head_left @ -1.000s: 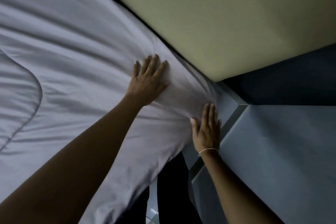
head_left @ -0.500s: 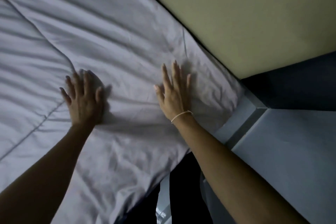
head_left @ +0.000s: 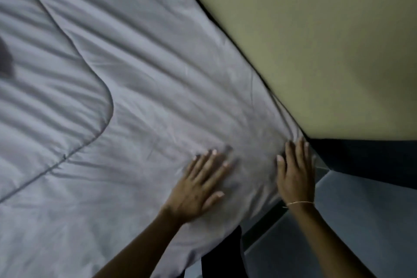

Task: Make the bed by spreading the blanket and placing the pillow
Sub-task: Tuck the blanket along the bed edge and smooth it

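My left hand [head_left: 198, 189] had slid back from the middle to the bed's corner, and my right hand [head_left: 295, 178] had moved out to the edge by the wall [head_left: 316, 40]. Both lay flat on the blanket [head_left: 146, 86], fingers spread, holding nothing. The corner looked smoother, so spreading seemed nearly done. I counted one blanket, two hands, no pillow.

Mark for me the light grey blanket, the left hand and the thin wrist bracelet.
light grey blanket [head_left: 140, 79]: head view, on its smooth middle panel.
left hand [head_left: 198, 189]: head view, on the back of the hand, flat on the blanket.
thin wrist bracelet [head_left: 300, 202]: head view, on the strand across the right wrist.
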A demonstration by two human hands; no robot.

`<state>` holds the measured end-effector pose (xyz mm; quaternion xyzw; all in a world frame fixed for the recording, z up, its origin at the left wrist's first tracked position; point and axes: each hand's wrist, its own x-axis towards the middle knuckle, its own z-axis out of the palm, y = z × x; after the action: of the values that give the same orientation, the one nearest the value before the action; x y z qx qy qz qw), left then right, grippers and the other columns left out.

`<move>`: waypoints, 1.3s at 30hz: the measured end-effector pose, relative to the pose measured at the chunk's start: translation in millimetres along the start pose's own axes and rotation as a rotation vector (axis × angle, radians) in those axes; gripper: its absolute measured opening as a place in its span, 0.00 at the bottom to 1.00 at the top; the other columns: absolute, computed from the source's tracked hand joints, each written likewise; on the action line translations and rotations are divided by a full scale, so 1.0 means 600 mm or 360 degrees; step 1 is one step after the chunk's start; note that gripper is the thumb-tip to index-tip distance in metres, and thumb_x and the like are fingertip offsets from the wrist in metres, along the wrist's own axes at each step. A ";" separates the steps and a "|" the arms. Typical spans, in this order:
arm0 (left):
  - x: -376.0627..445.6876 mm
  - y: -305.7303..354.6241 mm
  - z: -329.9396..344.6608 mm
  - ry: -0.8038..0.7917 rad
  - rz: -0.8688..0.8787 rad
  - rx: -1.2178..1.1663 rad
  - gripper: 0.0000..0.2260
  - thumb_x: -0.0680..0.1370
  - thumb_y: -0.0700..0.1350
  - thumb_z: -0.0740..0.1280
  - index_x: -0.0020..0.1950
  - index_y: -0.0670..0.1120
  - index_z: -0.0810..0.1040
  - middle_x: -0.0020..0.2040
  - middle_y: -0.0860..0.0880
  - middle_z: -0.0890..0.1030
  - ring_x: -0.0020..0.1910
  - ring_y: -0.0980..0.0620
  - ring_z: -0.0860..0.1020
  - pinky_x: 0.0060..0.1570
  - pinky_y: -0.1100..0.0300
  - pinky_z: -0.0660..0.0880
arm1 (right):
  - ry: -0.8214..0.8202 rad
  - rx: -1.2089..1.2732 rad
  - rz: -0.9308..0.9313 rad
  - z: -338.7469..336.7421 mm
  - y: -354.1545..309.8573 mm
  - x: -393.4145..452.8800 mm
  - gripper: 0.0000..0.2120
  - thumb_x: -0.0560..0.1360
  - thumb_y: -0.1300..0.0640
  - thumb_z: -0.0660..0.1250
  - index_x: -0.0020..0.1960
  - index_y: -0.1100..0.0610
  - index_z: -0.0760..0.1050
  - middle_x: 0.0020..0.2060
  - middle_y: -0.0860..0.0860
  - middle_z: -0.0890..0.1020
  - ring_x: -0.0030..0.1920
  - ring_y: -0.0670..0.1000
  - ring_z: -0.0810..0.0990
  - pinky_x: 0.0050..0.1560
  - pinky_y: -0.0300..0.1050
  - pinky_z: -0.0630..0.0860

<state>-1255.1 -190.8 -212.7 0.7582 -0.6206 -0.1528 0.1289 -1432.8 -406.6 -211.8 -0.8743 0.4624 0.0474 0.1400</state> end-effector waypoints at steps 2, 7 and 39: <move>0.044 -0.032 -0.029 0.0248 -0.0286 -0.0112 0.25 0.82 0.56 0.51 0.77 0.46 0.55 0.76 0.38 0.56 0.75 0.39 0.55 0.70 0.42 0.59 | 0.0153 0.0077 -0.0115 -0.005 -0.054 0.027 0.26 0.81 0.47 0.49 0.73 0.61 0.65 0.75 0.59 0.61 0.76 0.58 0.56 0.73 0.62 0.57; 0.195 -0.139 -0.091 0.0300 -0.0636 0.0128 0.27 0.81 0.57 0.49 0.77 0.46 0.55 0.77 0.38 0.54 0.76 0.38 0.53 0.73 0.44 0.53 | 0.0192 0.0168 -0.0377 0.014 -0.175 0.156 0.23 0.81 0.49 0.54 0.73 0.57 0.65 0.74 0.60 0.62 0.75 0.60 0.58 0.74 0.59 0.55; -0.056 0.129 0.083 -0.0279 0.0354 0.0241 0.29 0.79 0.59 0.55 0.77 0.48 0.56 0.77 0.44 0.58 0.76 0.45 0.56 0.72 0.45 0.54 | -0.0130 0.0099 0.0244 0.037 0.036 -0.069 0.26 0.83 0.51 0.48 0.78 0.57 0.48 0.78 0.54 0.49 0.78 0.57 0.46 0.75 0.55 0.49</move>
<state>-1350.6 -173.2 -226.1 0.6762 -0.7193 -0.1559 0.0329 -1473.1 -379.2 -228.4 -0.8288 0.5232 0.0792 0.1818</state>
